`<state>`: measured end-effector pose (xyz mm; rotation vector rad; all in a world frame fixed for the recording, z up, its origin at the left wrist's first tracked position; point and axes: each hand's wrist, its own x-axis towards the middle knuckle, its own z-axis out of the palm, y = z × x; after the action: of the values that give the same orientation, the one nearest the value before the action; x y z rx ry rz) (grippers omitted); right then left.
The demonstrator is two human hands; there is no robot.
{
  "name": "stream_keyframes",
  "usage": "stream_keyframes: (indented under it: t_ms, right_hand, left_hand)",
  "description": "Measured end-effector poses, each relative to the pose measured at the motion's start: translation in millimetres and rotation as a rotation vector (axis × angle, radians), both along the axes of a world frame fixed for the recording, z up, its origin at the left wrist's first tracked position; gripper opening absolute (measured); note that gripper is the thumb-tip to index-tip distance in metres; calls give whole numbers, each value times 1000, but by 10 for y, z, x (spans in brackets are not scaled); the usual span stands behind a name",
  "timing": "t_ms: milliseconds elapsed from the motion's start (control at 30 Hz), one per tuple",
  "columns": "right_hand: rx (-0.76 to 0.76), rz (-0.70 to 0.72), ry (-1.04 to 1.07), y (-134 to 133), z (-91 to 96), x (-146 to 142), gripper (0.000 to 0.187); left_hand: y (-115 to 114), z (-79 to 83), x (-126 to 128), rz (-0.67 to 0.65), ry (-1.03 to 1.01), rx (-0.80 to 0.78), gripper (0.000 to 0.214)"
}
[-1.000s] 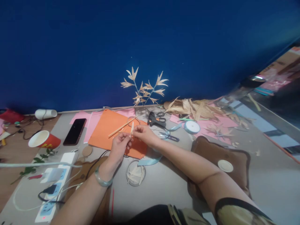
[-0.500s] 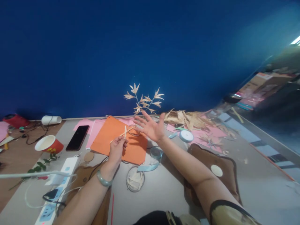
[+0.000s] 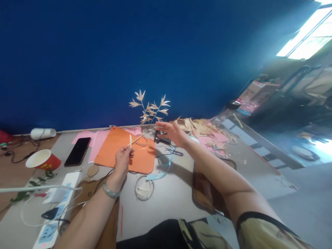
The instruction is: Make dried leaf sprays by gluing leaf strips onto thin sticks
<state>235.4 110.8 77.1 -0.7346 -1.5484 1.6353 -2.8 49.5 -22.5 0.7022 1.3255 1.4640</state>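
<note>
My left hand (image 3: 123,159) is closed in a pinch over an orange sheet (image 3: 109,147). Between its fingertips stands a pale, pointed dried-husk piece (image 3: 130,139); a thin tan strip (image 3: 137,139) slants away beside it. My right hand (image 3: 172,132) hangs over the table, fingers stretched out and nothing in them. Close to it lies a dark tool (image 3: 162,137), partly hidden, perhaps a glue gun. Behind the hands rises a branch with dried-husk flowers (image 3: 150,109). Pale blue ribbon (image 3: 167,169) curls below the right hand.
A round dish (image 3: 144,188) holds husk scraps. Loose dried husks (image 3: 197,126) and pink paper (image 3: 214,140) lie at back right. On the left are a phone (image 3: 77,152), a red paper cup (image 3: 43,159) and a power strip (image 3: 55,214) with cables. A blue wall (image 3: 116,52) stands behind.
The view has swung right, so the table things appear further left. My right hand has turned from palm up and spread to flatter, above the dark tool. My left hand keeps its pinch.
</note>
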Motion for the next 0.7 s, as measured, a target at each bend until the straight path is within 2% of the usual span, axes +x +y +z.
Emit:
stream_keyframes:
  t_ms: [100, 233, 300, 333, 433, 500, 567, 700]
  right_hand:
    - [232, -193, -378, -105, -43, 341, 66]
    - [395, -418, -596, -347, -137, 868, 49]
    - [569, -694, -833, -525, -250, 1140, 43]
    - [635, -770, -939, -623, -323, 1273, 43]
    - [645, -876, -1131, -919, -541, 1622, 39]
    - [620, -883, -1235, -1077, -622, 1774, 36]
    - [616, -855, -1288, -1173, -616, 1828, 33]
    - [630, -694, -1280, -1168, -415, 1615, 29]
  left_hand:
    - [-7, -19, -5, -7, -3, 7, 22]
    - [1, -50, -5, -32, -1, 21, 23]
    - [11, -56, -2, -21, 8, 27, 22]
    - [18, -57, -1, -8, 13, 26, 21]
    - [44, -66, -5, 28, 17, 22, 20]
    - [62, -84, -10, 46, 21, 28, 22]
    - [78, -110, -15, 72, 32, 36, 24]
    - [88, -143, -32, 140, 73, 50, 26]
